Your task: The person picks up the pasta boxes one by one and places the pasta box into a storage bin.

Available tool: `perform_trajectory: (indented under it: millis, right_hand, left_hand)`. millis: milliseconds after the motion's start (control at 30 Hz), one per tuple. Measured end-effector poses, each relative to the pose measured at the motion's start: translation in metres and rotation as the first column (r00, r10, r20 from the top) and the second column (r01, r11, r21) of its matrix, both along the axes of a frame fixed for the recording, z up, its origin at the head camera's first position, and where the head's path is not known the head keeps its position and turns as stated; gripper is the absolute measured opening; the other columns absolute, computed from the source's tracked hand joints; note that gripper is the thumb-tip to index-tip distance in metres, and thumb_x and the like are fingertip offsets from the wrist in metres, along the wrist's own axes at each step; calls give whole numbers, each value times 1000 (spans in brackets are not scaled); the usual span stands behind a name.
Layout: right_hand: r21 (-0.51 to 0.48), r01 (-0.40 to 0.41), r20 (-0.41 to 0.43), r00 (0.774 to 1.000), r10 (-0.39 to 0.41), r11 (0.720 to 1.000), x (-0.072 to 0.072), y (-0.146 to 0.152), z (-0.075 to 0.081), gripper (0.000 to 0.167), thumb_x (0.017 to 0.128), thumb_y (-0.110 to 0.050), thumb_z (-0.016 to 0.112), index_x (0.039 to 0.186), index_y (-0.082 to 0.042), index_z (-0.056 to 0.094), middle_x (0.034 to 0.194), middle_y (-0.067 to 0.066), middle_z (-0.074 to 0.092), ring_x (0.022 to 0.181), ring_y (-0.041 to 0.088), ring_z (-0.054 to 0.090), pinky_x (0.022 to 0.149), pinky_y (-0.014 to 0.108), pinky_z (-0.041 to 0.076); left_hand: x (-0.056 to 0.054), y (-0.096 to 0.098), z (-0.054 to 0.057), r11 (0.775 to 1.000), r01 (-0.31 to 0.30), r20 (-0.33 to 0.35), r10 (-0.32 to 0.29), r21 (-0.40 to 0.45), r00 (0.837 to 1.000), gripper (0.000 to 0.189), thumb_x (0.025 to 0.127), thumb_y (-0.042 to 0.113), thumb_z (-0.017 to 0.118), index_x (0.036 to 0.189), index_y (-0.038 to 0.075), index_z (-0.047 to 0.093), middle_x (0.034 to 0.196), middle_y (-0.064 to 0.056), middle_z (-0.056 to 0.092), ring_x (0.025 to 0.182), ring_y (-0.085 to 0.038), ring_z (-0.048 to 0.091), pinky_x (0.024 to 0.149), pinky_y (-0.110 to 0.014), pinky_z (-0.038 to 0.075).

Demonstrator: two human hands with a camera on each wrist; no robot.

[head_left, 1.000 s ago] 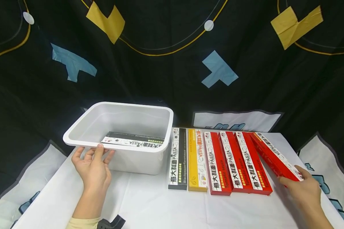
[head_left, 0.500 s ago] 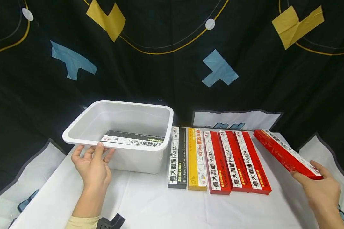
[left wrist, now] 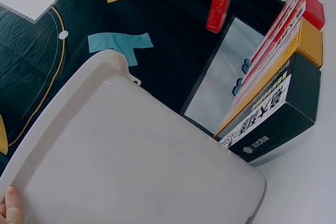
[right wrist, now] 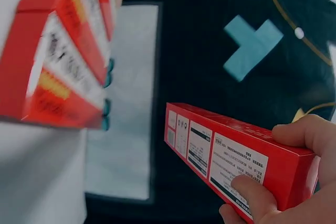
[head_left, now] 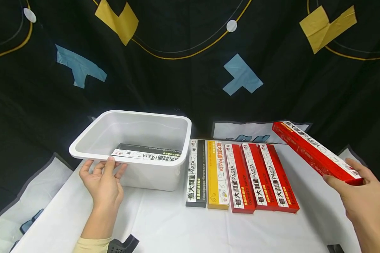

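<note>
My right hand point(head_left: 362, 189) grips the near end of a red pasta box point(head_left: 318, 153), raised over the right side of the table with its far end pointing back and left. In the right wrist view the thumb and fingers press opposite faces of that red box point(right wrist: 226, 158). My left hand point(head_left: 102, 182) holds the front rim of a white plastic bin point(head_left: 155, 177), thumb at the lip and fingers under it. Inside the bin lies a black pepper pasta box point(head_left: 149, 153). The left wrist view shows the bin's outer wall point(left wrist: 142, 156) and a fingertip at its rim.
Right of the bin stands a row of pasta boxes: a black one point(head_left: 196, 174), a yellow one point(head_left: 218, 175) and several red ones point(head_left: 240, 179). They lie on a white-covered table point(head_left: 177, 228). A dark curtain point(head_left: 177, 88) hangs behind.
My right hand has lifted the red pasta box off the table at the row's right end and moved it up and right. The left hand and the bin have stayed put.
</note>
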State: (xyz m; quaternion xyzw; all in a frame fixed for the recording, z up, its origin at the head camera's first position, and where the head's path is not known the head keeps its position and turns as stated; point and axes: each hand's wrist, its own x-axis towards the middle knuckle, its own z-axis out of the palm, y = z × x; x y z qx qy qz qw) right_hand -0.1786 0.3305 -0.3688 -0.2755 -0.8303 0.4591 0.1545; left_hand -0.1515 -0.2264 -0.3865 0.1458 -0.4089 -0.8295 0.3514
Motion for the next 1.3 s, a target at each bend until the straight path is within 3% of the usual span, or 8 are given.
perform_trajectory:
  millis: [167,300,467,600,700,900,1200,1300]
  right_hand:
    - [-10,-121,-113,986,119,993,-3,-20,12,81,84,-18,78,151,-34,34,155,8,28,131,31,29,70,23,59]
    - [-19,-249,-222,945,239,968,-4,-35,20,76,86,-13,75,150,-30,38,152,9,30,126,25,32,64,9,53]
    - [-114,-442,-388,844,370,890,-8,-53,29,71,84,-6,76,146,-21,44,146,13,35,116,16,39,69,11,55]
    - [-111,-538,-455,775,439,835,-13,-73,31,70,81,-3,78,143,-16,48,141,13,40,115,18,42,73,13,56]
    - [-56,-558,-432,761,484,828,-18,-90,35,71,81,-8,80,144,-18,48,140,10,43,116,19,43,75,15,57]
    - [-54,-639,-380,724,576,767,-23,-124,46,71,83,-21,80,145,-25,46,138,6,47,115,23,48,77,23,59]
    - [-106,-800,-387,580,717,590,-35,-171,53,64,84,-16,78,141,-21,49,135,3,51,114,28,53,77,33,61]
    - [-81,-833,-365,535,762,547,-43,-188,52,65,81,-14,80,139,-21,51,133,2,53,114,27,53,78,35,61]
  left_hand:
    - [1,-3,1,1000,-9,-1,9,27,1000,62,92,6,65,133,21,21,122,-14,45,92,-22,61,84,-38,59]
    - [3,-5,1,999,-9,-1,10,33,1000,63,92,6,66,133,22,21,123,-14,46,92,-22,62,84,-38,59]
    - [3,-4,1,999,-10,-8,11,37,1000,63,92,5,66,133,21,21,123,-15,46,91,-22,62,84,-38,59]
    - [2,-3,0,1000,-11,-10,11,17,1000,62,93,5,65,134,21,21,123,-15,45,92,-22,62,84,-37,59]
    - [2,-3,0,1000,-10,-16,10,2,1000,62,93,5,64,134,20,21,124,-14,45,93,-22,61,84,-37,59]
    - [1,-2,-1,1000,-15,-24,15,-7,1000,62,93,4,64,134,19,20,124,-14,44,92,-21,61,84,-36,59]
    - [0,1,-3,1000,-21,-25,21,-3,999,61,93,3,63,134,19,21,123,-15,44,91,-22,63,84,-38,59]
    - [0,1,-3,1000,-19,-22,18,-12,1000,61,94,4,63,134,20,20,123,-15,43,92,-22,63,85,-38,58]
